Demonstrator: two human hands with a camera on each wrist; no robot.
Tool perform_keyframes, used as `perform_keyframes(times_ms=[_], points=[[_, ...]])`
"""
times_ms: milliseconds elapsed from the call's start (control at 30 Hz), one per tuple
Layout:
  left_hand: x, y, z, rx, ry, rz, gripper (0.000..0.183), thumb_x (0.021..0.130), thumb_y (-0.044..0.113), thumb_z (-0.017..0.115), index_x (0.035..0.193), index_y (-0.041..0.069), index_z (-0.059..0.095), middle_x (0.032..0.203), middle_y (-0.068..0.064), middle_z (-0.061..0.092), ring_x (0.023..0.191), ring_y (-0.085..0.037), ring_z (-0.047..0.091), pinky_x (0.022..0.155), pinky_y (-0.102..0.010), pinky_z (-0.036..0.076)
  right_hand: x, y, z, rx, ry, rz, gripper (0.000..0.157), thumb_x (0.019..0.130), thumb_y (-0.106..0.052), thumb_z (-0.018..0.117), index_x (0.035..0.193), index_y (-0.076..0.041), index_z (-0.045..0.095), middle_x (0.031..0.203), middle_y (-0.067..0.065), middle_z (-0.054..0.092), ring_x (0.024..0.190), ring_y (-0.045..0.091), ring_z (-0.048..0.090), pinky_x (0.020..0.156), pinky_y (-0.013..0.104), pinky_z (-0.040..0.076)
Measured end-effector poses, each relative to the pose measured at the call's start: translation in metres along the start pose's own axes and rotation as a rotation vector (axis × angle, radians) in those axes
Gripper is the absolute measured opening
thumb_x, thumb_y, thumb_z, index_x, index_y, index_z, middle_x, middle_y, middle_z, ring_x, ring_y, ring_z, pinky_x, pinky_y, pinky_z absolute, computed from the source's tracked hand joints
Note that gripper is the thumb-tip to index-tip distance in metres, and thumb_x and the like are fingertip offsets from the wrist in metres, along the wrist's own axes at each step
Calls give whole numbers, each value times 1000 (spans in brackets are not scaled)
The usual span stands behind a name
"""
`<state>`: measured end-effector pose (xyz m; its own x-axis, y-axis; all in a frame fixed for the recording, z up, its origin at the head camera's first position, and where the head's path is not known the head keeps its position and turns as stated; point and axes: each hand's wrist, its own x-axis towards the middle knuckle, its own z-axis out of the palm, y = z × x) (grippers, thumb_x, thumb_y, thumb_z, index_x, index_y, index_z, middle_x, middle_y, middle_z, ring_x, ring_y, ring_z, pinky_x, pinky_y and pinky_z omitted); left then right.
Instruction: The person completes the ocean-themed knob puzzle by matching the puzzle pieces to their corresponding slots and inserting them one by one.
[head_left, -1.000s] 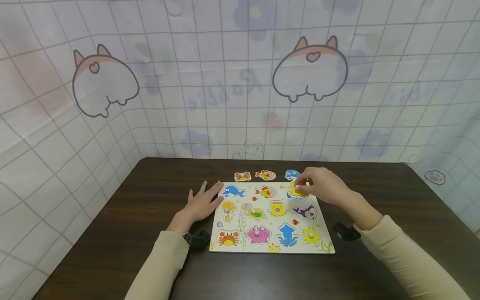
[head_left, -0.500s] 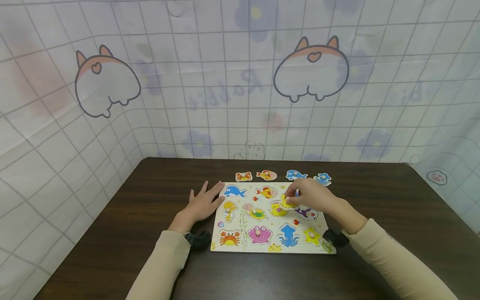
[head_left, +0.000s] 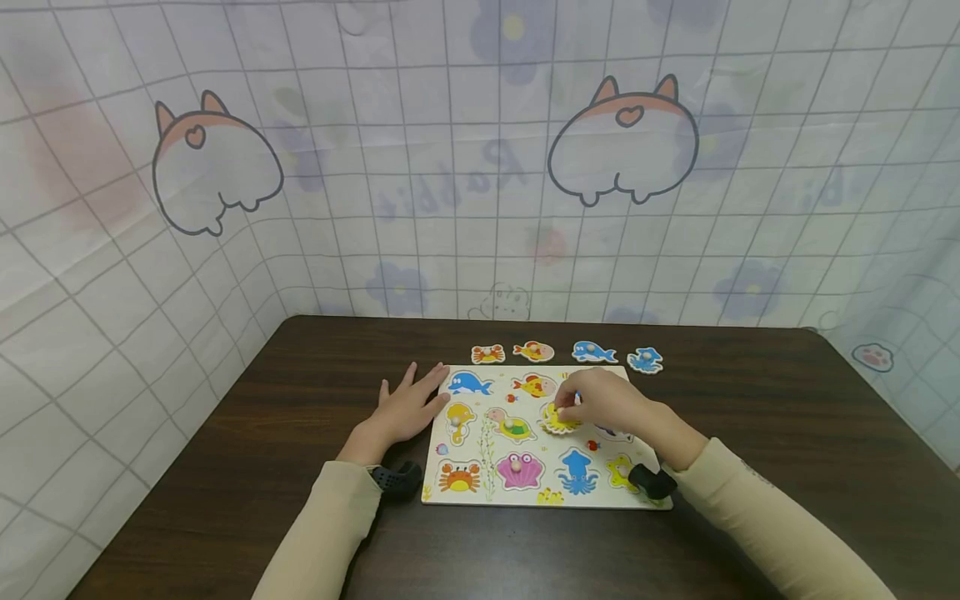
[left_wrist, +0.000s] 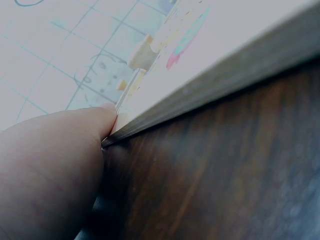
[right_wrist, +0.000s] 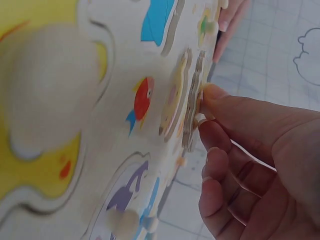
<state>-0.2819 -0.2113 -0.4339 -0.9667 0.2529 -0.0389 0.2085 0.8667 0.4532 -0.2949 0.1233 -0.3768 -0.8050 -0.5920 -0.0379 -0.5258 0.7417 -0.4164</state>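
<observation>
My right hand [head_left: 611, 402] pinches a yellow octopus puzzle piece [head_left: 557, 422] by its knob, over the right half of a pale wooden peg puzzle board [head_left: 517, 498]. The right wrist view shows that piece [right_wrist: 192, 107] from the side, slightly off the board above the yellow octopus recess [right_wrist: 173, 100], with thumb and index finger at its back. My left hand [head_left: 402, 415] lies with spread fingers at the board's upper left edge; its thumb touches the edge in the left wrist view. Seahorse [head_left: 458, 422], turtle [head_left: 508, 424], and pink shell [head_left: 517, 471] pieces with knobs sit in the board.
Behind the board, on the dark table [head_left: 352, 358], lie loose crab [head_left: 488, 354], fish [head_left: 534, 351], whale [head_left: 594, 352] and squid [head_left: 645, 360] pieces. A grid-patterned cloth [head_left: 420, 250] hangs behind the table. The right wrist's black strap unit [head_left: 651, 482] overlaps the yellow starfish.
My right hand has carried the yellow octopus piece from the board's upper right leftward and toward me, over the octopus recess. The loose squid has come into sight. My left hand stays put.
</observation>
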Motion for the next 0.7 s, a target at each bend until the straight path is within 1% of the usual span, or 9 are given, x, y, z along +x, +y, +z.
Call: perform_keyframes(times_ms=[100, 267, 700], points=[[0, 1, 0, -2, -3, -2, 63, 109, 42, 46, 165, 20, 26, 170, -1, 21, 156, -36, 2, 114, -74, -6, 3, -4, 2, -16, -16, -14, 6, 90, -15, 81, 87, -15, 75, 80, -9, 63, 72, 10, 52, 67, 29, 45], [-1, 1, -1, -4, -3, -1, 63, 109, 42, 46, 165, 20, 26, 169, -2, 21, 156, -36, 2, 114, -74, -6, 6, -7, 3, -32, -39, 1, 9, 90, -15, 81, 84, -17, 74, 79, -10, 64, 71, 10, 52, 66, 29, 45], [1, 0, 1, 2, -1, -5, 64, 109, 43, 46, 165, 20, 25, 170, -2, 21, 156, -36, 1, 114, -73, -7, 10, -8, 2, -33, -60, 36, 8, 90, -19, 81, 85, -18, 75, 79, -9, 64, 71, 12, 53, 64, 29, 45]])
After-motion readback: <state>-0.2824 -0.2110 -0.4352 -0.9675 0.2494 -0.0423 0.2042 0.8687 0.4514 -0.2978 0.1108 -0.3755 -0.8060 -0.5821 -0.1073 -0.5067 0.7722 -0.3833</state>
